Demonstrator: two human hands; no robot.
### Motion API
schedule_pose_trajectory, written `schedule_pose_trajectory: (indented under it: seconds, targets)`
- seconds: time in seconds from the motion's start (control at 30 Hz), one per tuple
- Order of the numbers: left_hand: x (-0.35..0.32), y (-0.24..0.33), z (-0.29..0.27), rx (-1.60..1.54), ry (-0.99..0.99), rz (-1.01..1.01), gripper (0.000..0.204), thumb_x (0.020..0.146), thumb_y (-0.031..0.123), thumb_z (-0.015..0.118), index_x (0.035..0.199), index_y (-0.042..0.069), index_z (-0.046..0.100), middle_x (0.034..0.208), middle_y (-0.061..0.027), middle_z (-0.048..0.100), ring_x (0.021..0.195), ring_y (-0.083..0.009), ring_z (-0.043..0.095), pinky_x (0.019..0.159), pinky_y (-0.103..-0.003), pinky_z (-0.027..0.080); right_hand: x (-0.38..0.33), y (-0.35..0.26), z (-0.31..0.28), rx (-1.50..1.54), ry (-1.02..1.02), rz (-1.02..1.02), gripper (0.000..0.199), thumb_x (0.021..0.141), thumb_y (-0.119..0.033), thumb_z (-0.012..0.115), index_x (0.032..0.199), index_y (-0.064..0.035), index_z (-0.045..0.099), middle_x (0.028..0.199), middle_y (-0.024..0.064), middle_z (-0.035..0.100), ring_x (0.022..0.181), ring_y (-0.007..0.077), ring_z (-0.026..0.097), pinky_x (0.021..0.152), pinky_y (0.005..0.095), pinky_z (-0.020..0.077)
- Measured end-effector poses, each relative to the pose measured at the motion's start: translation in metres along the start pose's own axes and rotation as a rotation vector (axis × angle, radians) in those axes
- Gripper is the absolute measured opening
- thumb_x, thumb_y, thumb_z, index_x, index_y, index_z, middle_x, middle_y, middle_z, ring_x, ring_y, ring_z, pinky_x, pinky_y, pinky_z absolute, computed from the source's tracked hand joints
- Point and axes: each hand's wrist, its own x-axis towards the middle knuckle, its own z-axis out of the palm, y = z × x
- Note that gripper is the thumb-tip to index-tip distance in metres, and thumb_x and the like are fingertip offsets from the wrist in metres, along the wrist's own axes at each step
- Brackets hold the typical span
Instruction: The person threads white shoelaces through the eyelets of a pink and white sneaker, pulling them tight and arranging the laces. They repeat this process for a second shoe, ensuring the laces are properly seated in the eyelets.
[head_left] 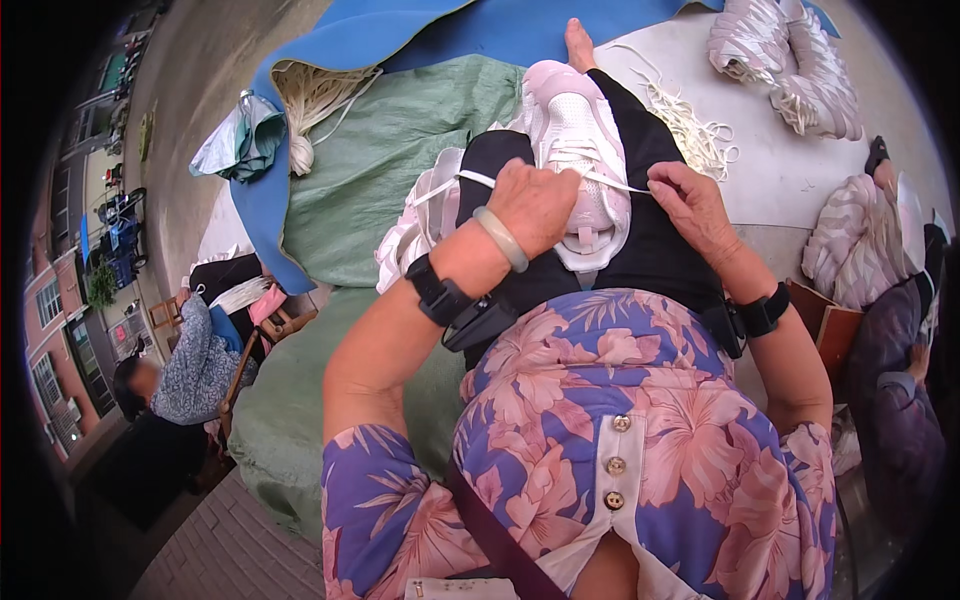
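Observation:
A pale pink and white sneaker (572, 92) lies across my lap on the black trousers, its toe pointing away from me. White lacing crosses its tongue. My left hand (535, 208) is closed over the shoe's left side, gripping a white shoelace (615, 183), with a length of it sticking out to the left of the knuckles. To the right of the shoe, my right hand (697, 212) pinches the lace between thumb and fingers. The lace runs fairly straight between both hands. More pink and white sneakers (418, 215) lie left of my thigh, partly hidden.
Loose white laces (692, 128) lie on a pale sheet at right; a lace bundle (318, 100) rests on the blue mat (430, 38). Bundled pink-white shoes (790, 65) sit at far right. Green sheeting (400, 140) spreads at left. Other people (200, 360) sit on both sides.

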Motion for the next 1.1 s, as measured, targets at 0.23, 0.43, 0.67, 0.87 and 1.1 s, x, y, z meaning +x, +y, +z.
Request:
schedule_pose_trajectory:
  seconds: [0.23, 0.43, 0.67, 0.87, 1.1]
  targets:
    - [-0.03, 0.029, -0.036, -0.72, -0.301, 0.32, 0.022, 0.08, 0.016, 0.053, 0.064, 0.003, 0.047, 0.053, -0.0155, 0.046, 0.051, -0.0352, 0.049, 0.05, -0.04, 0.037, 0.038, -0.042, 0.021, -0.283, 0.022, -0.363, 0.017, 0.072, -0.011, 0.061, 0.088, -0.0045, 0.058, 0.081, 0.0052, 0.053, 0.077, 0.0177, 0.053, 0.067, 0.0302, 0.0434]
    - [-0.015, 0.049, -0.048, -0.801, -0.391, 0.46, 0.025, 0.082, 0.017, 0.051, 0.063, 0.003, 0.044, 0.05, -0.0152, 0.042, 0.051, -0.0356, 0.046, 0.049, -0.04, 0.036, 0.047, -0.078, 0.058, -1.174, -0.175, -0.559, 0.013, 0.068, -0.015, 0.058, 0.079, -0.0093, 0.062, 0.084, 0.005, 0.052, 0.084, 0.0206, 0.049, 0.073, 0.0379, 0.0336]
    - [-0.022, 0.051, -0.046, -0.718, -0.326, 0.417, 0.022, 0.081, 0.017, 0.052, 0.065, 0.003, 0.046, 0.053, -0.0161, 0.045, 0.054, -0.0365, 0.049, 0.051, -0.041, 0.037, 0.074, -0.077, 0.066, -1.27, -0.085, -0.597, 0.011, 0.076, -0.011, 0.05, 0.074, -0.0097, 0.061, 0.071, 0.0059, 0.057, 0.075, 0.022, 0.055, 0.078, 0.0522, 0.0323]
    - [-0.057, 0.022, -0.065, -0.48, -0.278, 0.251, 0.015, 0.081, 0.017, 0.053, 0.071, 0.005, 0.051, 0.056, -0.0158, 0.049, 0.057, -0.0368, 0.052, 0.051, -0.043, 0.038, 0.117, -0.078, 0.028, -1.377, 0.185, -0.781, 0.01, 0.076, -0.007, 0.049, 0.082, -0.0112, 0.056, 0.068, 0.0055, 0.059, 0.075, 0.0231, 0.06, 0.086, 0.0566, 0.0312]
    - [-0.114, -0.057, -0.056, 0.047, -0.034, -0.117, 0.009, 0.082, 0.017, 0.054, 0.077, 0.009, 0.055, 0.062, -0.016, 0.055, 0.06, -0.0354, 0.056, 0.054, -0.045, 0.042, 0.107, -0.034, -0.09, -0.528, 0.449, -0.587, 0.02, 0.08, -0.008, 0.049, 0.099, -0.008, 0.057, 0.079, 0.0146, 0.06, 0.072, 0.0316, 0.058, 0.069, 0.0354, 0.0461]
